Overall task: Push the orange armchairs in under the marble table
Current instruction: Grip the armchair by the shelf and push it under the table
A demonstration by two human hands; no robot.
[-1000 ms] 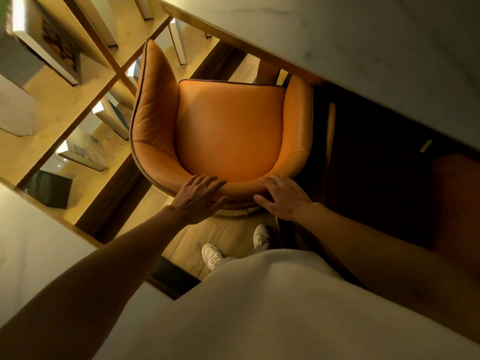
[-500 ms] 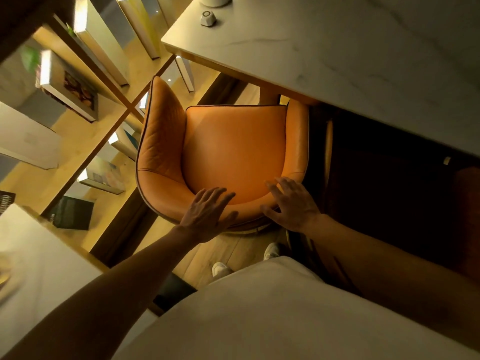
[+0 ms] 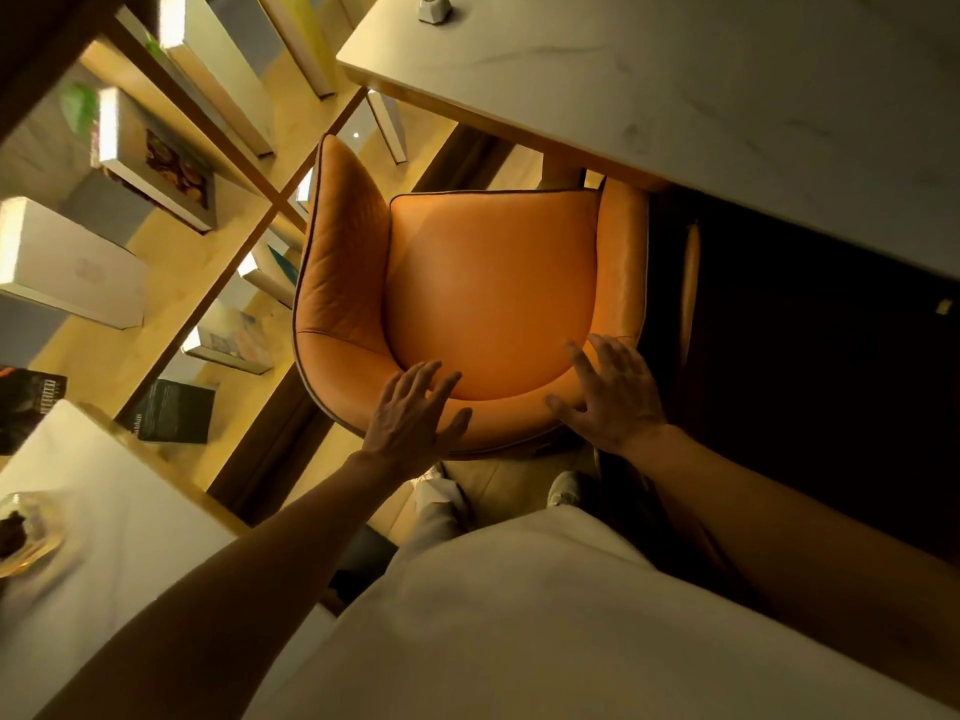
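An orange leather armchair (image 3: 488, 293) stands below me, seen from above, its front edge near the marble table's (image 3: 675, 96) edge and its right arm partly under the tabletop. My left hand (image 3: 415, 413) lies flat on the top of the chair's backrest, fingers spread. My right hand (image 3: 608, 392) rests on the backrest's right part, fingers spread too. Neither hand wraps around the rim. The chair's legs are hidden under the seat.
A lit wooden bookshelf (image 3: 171, 210) with several books runs along the left, close to the chair's left arm. A second pale table (image 3: 93, 537) with a glass dish (image 3: 21, 532) stands at the lower left. A small white device (image 3: 434, 7) sits on the marble table. Dark space lies under the table at right.
The chair has moved a little toward the marble table. Both hands have stayed on the backrest, their fingers spreading further over it. My view has tilted up, showing more tabletop.
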